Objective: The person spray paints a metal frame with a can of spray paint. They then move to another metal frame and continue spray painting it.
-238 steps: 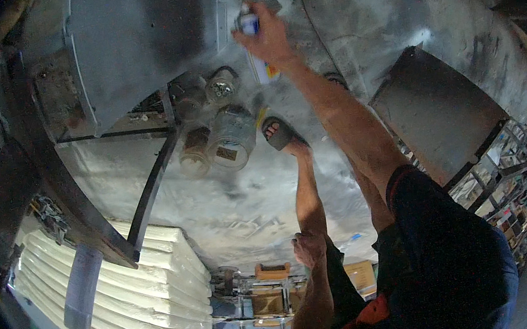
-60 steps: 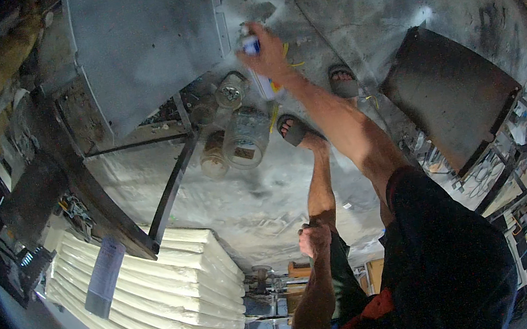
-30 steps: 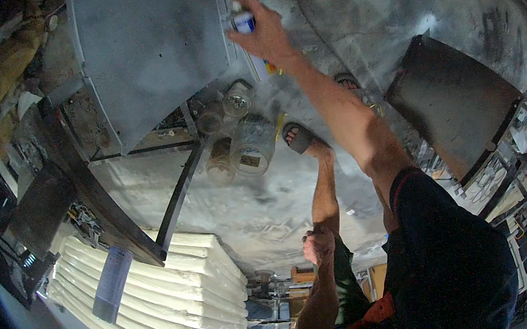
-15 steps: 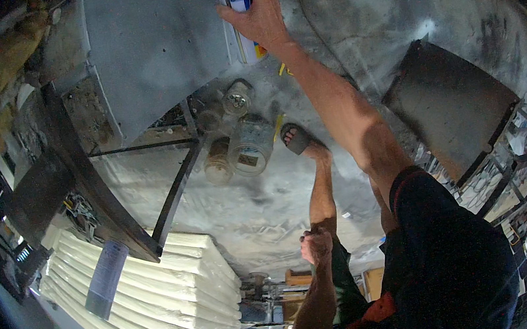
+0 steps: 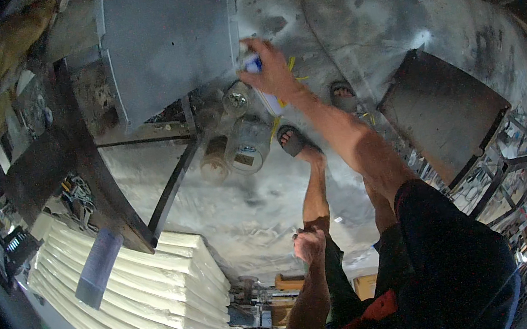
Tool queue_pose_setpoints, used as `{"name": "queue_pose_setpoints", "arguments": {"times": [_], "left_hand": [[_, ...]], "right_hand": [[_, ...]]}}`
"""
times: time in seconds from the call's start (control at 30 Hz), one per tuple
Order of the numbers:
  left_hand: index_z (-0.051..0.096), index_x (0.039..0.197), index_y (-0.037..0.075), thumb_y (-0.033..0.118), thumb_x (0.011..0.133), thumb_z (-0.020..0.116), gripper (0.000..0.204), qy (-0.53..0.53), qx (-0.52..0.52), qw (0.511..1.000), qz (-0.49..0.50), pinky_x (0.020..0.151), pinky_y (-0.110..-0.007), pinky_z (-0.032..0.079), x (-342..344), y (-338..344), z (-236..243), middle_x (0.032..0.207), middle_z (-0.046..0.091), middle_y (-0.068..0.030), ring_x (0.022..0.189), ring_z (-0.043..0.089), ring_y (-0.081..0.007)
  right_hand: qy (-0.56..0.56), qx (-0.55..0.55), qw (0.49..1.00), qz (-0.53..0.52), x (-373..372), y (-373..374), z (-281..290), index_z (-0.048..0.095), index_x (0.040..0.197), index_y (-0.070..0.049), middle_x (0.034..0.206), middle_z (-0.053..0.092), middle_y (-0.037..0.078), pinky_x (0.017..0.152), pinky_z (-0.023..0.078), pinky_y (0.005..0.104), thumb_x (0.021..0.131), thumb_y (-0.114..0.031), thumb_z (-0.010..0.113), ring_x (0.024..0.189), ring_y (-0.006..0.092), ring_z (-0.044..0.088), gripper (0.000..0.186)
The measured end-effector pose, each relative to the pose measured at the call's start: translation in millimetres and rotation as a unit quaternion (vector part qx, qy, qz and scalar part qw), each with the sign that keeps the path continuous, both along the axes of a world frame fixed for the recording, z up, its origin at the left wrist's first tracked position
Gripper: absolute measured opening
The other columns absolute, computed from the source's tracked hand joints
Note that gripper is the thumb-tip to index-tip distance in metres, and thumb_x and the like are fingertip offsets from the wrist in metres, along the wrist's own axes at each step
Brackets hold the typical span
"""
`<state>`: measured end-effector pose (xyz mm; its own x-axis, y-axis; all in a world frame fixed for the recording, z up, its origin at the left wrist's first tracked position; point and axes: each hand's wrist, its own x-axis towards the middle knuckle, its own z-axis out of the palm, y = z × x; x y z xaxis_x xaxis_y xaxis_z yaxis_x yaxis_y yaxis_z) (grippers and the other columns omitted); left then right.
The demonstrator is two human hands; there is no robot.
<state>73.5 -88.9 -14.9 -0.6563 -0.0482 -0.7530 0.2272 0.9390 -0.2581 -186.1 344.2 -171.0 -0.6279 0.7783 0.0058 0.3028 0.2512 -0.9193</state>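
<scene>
My right hand [image 5: 272,71] is wrapped round a white and blue spray can [image 5: 253,65], a little blurred by motion. The can is held beside the near right corner of a flat grey panel [image 5: 171,47]. Part of the can's body shows below my fingers. My left hand [image 5: 309,243] is closed in a fist over my left leg; whatever may be inside it is hidden. Below the can on the floor stand several glass jars, among them a large clear jar [image 5: 247,145] and a smaller jar [image 5: 237,99].
A dark metal frame [image 5: 174,196] stands under and left of the panel. At the lower left lies a stack of cream wrapped sheets [image 5: 155,298] with a clear purplish cylinder [image 5: 99,269] above it. A dark panel [image 5: 447,117] rests on a rack at the right. A cable [image 5: 312,31] crosses the floor.
My right hand has brought the spray can nearer, down along the panel's right edge to its near corner. My right foot now shows beyond the forearm. My left hand stays closed.
</scene>
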Motion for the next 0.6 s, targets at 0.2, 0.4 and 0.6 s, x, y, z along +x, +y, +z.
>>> {"name": "queue_pose_setpoints", "arguments": {"times": [0.2, 0.4, 0.6], "left_hand": [[0.065, 0.088, 0.007, 0.047, 0.081, 0.079, 0.044, 0.113, 0.106, 0.987, -0.046, 0.062, -0.051, 0.057, 14, -14, -7, 0.084, 0.069, -0.0161, 0.071, 0.07, -0.0404], [0.067, 0.095, -0.01, 0.043, 0.09, 0.074, 0.053, 0.236, 0.193, 0.911, -0.278, 0.053, -0.049, 0.051, 23, -35, -21, 0.077, 0.061, -0.0168, 0.064, 0.063, -0.0365], [0.064, 0.084, 0.008, 0.046, 0.084, 0.077, 0.04, 0.228, 0.171, 0.942, -0.177, 0.053, -0.052, 0.053, 21, -12, -18, 0.072, 0.061, -0.0112, 0.062, 0.065, -0.0368]], "right_hand": [[0.117, 0.105, 0.981, -0.114, -65, 69, 54, 0.059, 0.142, -0.013, 0.12, 0.069, 0.022, 0.094, 0.055, 0.054, 0.076, -0.027, 0.091, 0.109, 0.0449, 0.068, 0.076], [0.013, 0.037, 0.999, 0.001, -24, 10, 29, 0.057, 0.145, -0.012, 0.117, 0.069, 0.024, 0.09, 0.057, 0.0528, 0.077, -0.028, 0.09, 0.104, 0.0437, 0.07, 0.077], [-0.085, -0.087, 0.987, 0.102, 18, -48, 30, 0.055, 0.146, -0.012, 0.123, 0.065, 0.026, 0.091, 0.057, 0.0529, 0.078, -0.024, 0.089, 0.107, 0.0472, 0.068, 0.077]]}}
